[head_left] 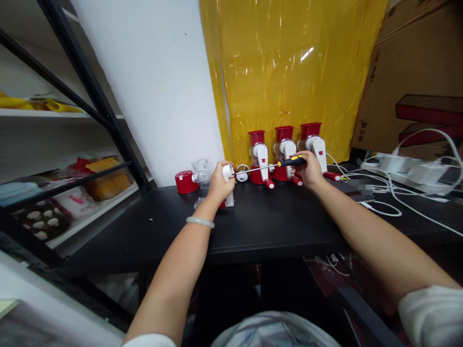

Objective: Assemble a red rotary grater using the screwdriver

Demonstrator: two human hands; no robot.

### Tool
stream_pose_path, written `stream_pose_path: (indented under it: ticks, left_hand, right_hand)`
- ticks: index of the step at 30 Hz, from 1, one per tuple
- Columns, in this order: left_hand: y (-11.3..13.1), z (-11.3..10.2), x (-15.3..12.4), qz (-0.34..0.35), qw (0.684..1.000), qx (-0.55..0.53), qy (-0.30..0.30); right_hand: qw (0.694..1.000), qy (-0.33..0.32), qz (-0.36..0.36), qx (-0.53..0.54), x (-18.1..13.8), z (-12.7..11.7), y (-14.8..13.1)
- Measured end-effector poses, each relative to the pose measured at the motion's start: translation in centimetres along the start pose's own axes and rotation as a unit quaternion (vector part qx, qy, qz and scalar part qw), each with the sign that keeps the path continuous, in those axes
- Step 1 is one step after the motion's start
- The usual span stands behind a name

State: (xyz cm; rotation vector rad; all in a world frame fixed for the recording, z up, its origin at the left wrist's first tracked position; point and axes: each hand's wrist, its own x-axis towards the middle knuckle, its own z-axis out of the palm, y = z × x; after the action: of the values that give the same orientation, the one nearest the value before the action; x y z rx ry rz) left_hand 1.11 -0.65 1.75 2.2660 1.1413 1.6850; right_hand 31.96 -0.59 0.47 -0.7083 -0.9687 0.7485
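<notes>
My left hand is closed around a white plastic crank part, whose round end faces right. In my right hand is a screwdriver with a black and yellow handle. Its long shaft points left, and the tip reaches the round end of the crank part; whether it sits on a screw is too small to tell. A red base and a clear plastic housing stand left of my left hand. Behind the shaft lies a round drum piece.
Three red-and-white rotary graters stand at the back against yellow sheeting. White cables and a power strip lie on the right of the black table. A black-framed shelf rises at left.
</notes>
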Motion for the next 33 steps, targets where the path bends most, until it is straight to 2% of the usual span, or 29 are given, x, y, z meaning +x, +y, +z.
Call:
stream_pose_path:
  ticks: [10,15,23,29,33]
  left_hand:
    - [-0.8,0.1,0.2,0.038,0.999,-0.004,0.032]
    - [-1.1,0.2,0.2,0.036,0.999,-0.003,0.041]
    - [-1.1,0.2,0.2,0.022,0.999,-0.004,0.043]
    - [-0.8,0.1,0.1,-0.003,1.000,0.003,0.029]
    - [-0.5,0.0,0.1,-0.005,1.000,0.013,0.021]
  right_hand:
    - [0.999,-0.006,-0.050,-0.021,0.1,0.2,0.1]
    - [0.999,0.002,-0.033,-0.024,-0.4,0.3,-0.3]
    - [0.994,-0.016,-0.040,-0.096,-0.9,0.3,-0.4]
    - [0.999,-0.042,-0.026,-0.001,-0.2,0.1,0.0]
    - [0.999,-0.042,-0.021,0.016,0.0,-0.1,0.2]
